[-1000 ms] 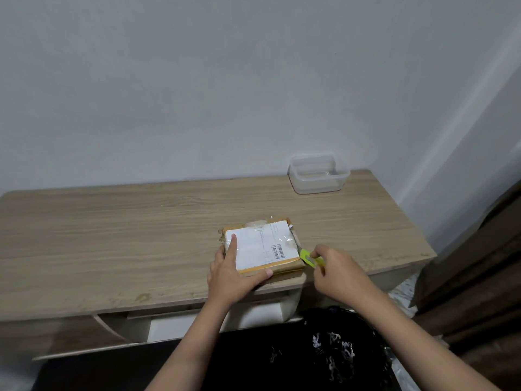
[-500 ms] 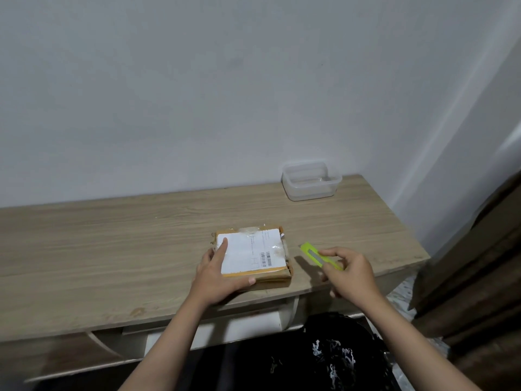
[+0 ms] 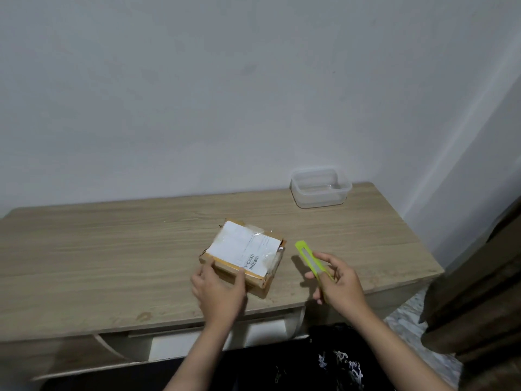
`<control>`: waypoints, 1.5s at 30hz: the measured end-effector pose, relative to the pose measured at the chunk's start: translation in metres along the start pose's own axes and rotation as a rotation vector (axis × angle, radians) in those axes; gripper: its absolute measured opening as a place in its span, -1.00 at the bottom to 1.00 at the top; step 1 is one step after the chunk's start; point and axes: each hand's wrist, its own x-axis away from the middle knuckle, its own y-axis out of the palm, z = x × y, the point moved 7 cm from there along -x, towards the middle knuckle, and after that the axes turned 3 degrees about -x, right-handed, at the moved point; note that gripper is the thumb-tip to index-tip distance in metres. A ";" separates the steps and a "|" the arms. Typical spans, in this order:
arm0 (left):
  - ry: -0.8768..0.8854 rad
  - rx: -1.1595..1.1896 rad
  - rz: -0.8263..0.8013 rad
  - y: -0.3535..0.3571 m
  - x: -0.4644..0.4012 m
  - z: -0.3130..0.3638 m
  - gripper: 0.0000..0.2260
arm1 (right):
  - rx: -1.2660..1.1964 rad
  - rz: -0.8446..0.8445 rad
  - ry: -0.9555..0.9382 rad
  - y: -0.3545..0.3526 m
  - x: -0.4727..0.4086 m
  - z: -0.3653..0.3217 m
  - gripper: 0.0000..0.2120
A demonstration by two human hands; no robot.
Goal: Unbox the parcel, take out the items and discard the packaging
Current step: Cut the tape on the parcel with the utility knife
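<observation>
A small brown cardboard parcel [image 3: 243, 256] with a white shipping label and clear tape lies near the front edge of the wooden table [image 3: 112, 255], turned at an angle. My left hand [image 3: 218, 292] touches its near left corner, fingers spread against the side. To the right of the parcel, my right hand [image 3: 337, 283] holds a yellow-green box cutter [image 3: 310, 259], its tip pointing up and left, apart from the parcel. Whether a blade is out cannot be made out.
A clear plastic container [image 3: 321, 190] stands at the back right of the table by the white wall. A dark brown curtain or furniture edge [image 3: 479, 292] rises at the right. Black printed clothing [image 3: 324, 362] shows below the table edge.
The parcel has been rotated so one corner now points toward me. My right hand drew the cutter away from the parcel's right edge. My left hand slid from the top to the near corner.
</observation>
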 end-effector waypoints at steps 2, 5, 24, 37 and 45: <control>-0.009 0.044 -0.072 0.018 0.013 0.012 -0.16 | 0.010 -0.022 -0.007 0.006 -0.002 0.000 -0.66; -0.022 0.019 -0.156 0.033 0.017 0.021 0.02 | 0.018 -0.048 -0.015 0.013 -0.003 0.002 -0.67; 0.070 0.112 0.033 0.004 -0.056 -0.007 -0.38 | -0.008 -0.162 -0.018 0.047 -0.044 0.008 -0.74; 0.090 0.177 -0.195 0.031 -0.105 -0.013 -0.08 | -0.057 0.051 0.037 0.041 -0.120 0.019 -0.72; 0.065 0.302 -0.224 0.027 -0.130 -0.025 -0.28 | 0.186 0.182 -0.023 0.055 -0.198 0.020 -0.72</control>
